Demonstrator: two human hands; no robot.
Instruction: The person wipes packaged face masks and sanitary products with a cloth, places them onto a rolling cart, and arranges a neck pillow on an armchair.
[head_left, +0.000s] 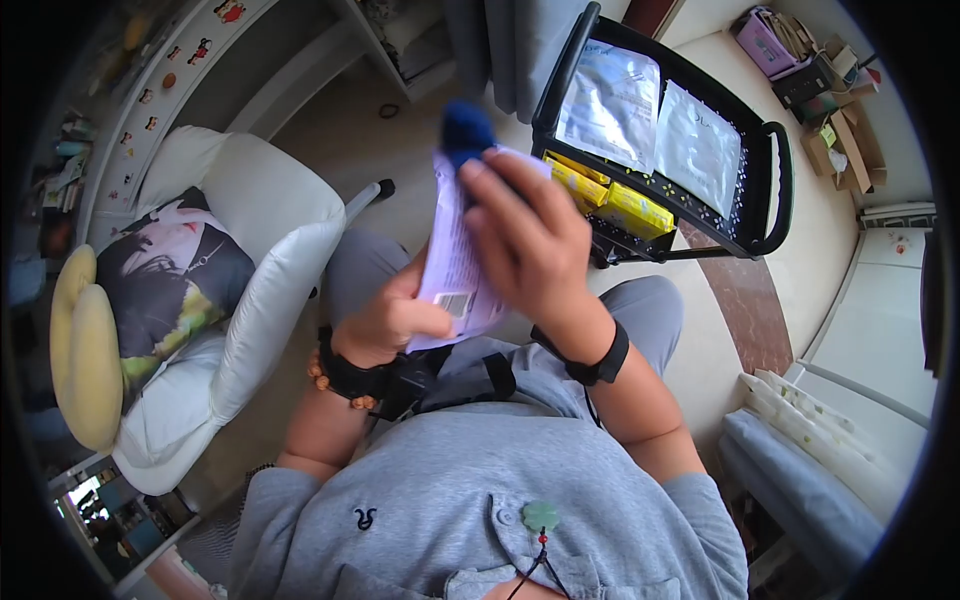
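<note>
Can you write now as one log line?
left hand: holds purple packet; right hand: at packet's top, by dark blue item; cart: silver pouches

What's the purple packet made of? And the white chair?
The purple packet looks like thin, smooth plastic, maybe coated paper: its edge bends. The white chair looks like slightly shiny leather or fake leather: it shows gleams and wrinkles.

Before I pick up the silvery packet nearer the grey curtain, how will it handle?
The packet looks floppy, its film being creased. It may feel slippery, given the glossy sheen. Lying flat in the black trolley, it seems unlikely to roll.
</note>
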